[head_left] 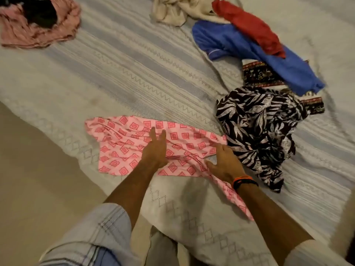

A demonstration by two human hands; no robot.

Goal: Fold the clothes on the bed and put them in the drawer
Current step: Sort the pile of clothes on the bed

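Both hands lie flat on the pink diamond-print garment (134,144), which sits spread but creased near the front edge of the bed (96,77). Left hand (155,150): fingers straight and close together, palm down on the middle of the cloth. Right hand (222,162): fingers relaxed and slightly spread, pressing the garment's right end, where 1 corner trails toward the person under the wrist with the orange and black bands (244,181). Judged step: smoothing the first garment flat before folding; no fold line is formed yet, and the drawer is not in view. The next move calls for pressing the creases outward, then pinching 1 edge and carrying it across to meet the opposite edge. Just beside the right hand, touching the pink cloth, lies a crumpled black-and-white leaf-print garment (255,131). Beyond it lie a dark floral piece (259,73), a blue garment (269,60) with a red garment (249,25) on top, and a cream garment (172,10). At the far left, well apart, a pink striped garment (28,33) holds a black item (40,12).
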